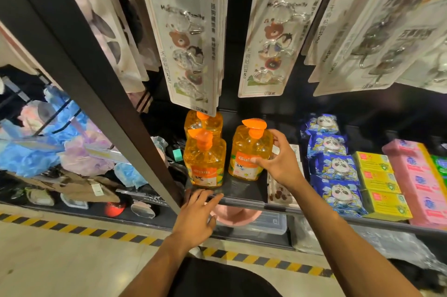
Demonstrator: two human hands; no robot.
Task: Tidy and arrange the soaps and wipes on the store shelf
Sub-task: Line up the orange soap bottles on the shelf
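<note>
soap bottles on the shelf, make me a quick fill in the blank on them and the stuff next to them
1. The shelf holds ___ soap bottles.
2. The right hand grips the lone bottle, whose pump top is ___.
3. The panda wipes packs to its right are ___.
Missing words: three; orange; blue.

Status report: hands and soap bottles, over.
Right hand grips the right bottle, upright. Left hand rests on the shelf edge. Front bottle and rear bottle stand to its left; hanging card overlaps the rear pump.
</note>
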